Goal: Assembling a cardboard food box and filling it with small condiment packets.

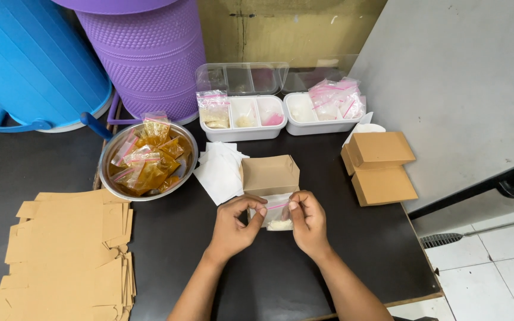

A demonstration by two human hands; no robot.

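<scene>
Near the bench's (340, 249) front edge, left hand (233, 226) and right hand (309, 223) pinch the small bag's (279, 215) top corners, open box (270, 175) just behind.

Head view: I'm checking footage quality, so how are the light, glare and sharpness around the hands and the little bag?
Head view: even, soft light; left hand and right hand are sharp, pinching a clear bag of white powder; only faint shadows on the dark table; mild glare on the metal bowl rim and clear lids; edges bow slightly from the wide lens.
</scene>
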